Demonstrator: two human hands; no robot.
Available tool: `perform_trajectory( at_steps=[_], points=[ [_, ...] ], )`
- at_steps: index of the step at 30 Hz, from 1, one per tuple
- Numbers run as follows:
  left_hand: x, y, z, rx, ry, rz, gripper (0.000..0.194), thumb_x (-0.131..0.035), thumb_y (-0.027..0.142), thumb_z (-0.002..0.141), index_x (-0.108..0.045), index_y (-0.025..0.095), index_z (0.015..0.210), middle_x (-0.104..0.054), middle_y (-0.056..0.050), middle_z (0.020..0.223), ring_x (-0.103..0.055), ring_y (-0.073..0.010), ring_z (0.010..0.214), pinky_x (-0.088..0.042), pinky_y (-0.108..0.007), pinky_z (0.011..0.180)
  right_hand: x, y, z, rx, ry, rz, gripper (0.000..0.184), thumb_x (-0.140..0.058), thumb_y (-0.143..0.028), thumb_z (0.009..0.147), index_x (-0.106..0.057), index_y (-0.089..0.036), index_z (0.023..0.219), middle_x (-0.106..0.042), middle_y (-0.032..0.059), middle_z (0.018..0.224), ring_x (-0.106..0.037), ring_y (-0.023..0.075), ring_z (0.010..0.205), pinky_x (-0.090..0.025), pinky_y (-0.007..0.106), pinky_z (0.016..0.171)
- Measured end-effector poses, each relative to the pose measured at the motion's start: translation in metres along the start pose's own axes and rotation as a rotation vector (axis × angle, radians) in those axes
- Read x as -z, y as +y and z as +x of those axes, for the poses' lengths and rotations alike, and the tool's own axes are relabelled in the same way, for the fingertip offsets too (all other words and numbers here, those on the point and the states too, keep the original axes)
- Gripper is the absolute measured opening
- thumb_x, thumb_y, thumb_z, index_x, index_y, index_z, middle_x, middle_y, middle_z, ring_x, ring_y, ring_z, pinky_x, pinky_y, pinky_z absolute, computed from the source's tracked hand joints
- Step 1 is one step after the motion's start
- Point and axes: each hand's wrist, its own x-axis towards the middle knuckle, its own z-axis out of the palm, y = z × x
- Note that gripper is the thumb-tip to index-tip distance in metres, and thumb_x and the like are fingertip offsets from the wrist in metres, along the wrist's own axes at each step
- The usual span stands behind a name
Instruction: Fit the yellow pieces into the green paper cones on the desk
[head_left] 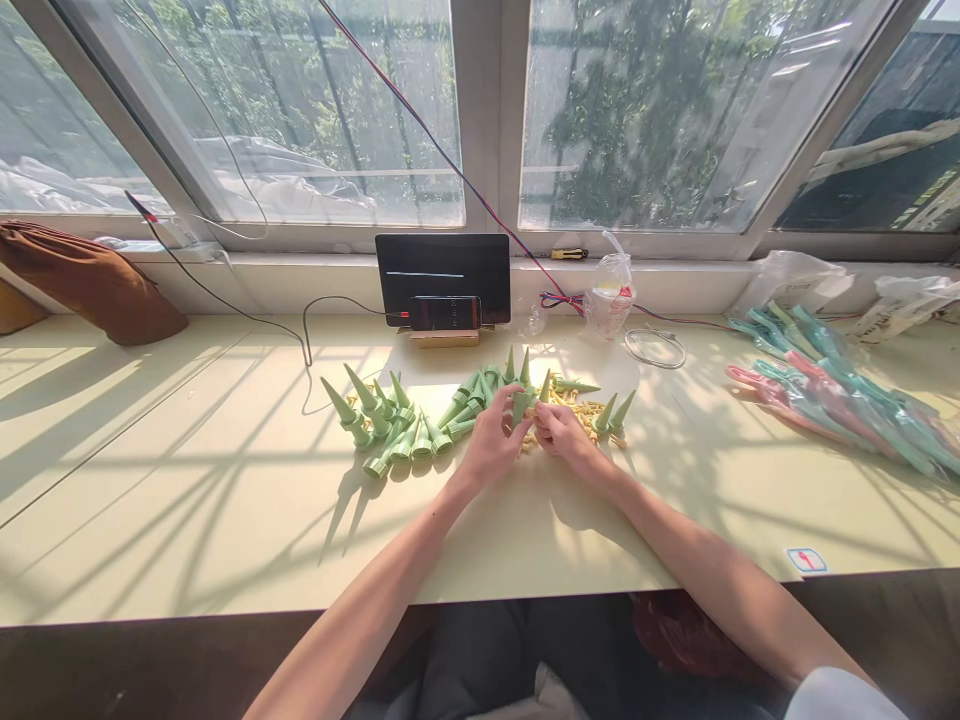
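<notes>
Pinching a green cone (520,406), the left hand (491,437) has it just left of the right hand (564,432); right fingers pressed together, contents hidden; cone's long axis unclear

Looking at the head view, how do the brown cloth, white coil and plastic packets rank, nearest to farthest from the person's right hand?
From the right hand:
1. White coil: beyond it, slightly right.
2. Plastic packets: well to the right.
3. Brown cloth: far left.
</notes>
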Motion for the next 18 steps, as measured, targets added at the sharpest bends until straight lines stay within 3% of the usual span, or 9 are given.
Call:
perform_trajectory(
  at_steps=[11,18],
  points=[
    [-0.0006,-0.0007,0.0001,0.004,0.003,-0.002,0.041,-0.059,0.033,0.087,-0.049,0.024,0.126,-0.052,0.000,0.083,-0.049,-0.0077,0.053,-0.042,-0.020,0.049,0.0014,0.0035,0.0011,0.014,0.008,-0.020,0.051,-0.054,-0.060,0.089,-0.027,-0.023,0.065,-0.015,-0.0093,0.056,-0.012,0.0067,0.046,-0.009,0.025,0.043],
    [0.0005,0.0021,0.0000,0.024,-0.009,0.005,0.041,-0.059,0.037,0.087,-0.049,0.023,0.125,-0.051,0.003,0.071,-0.048,-0.0090,0.050,-0.039,-0.021,0.047,0.0026,0.0047,0.0017,0.015,0.015,-0.051,0.051,-0.053,-0.060,0.090,-0.028,-0.023,0.064,-0.018,-0.0090,0.054,-0.013,0.0069,0.045,-0.010,0.025,0.042]
  ],
)
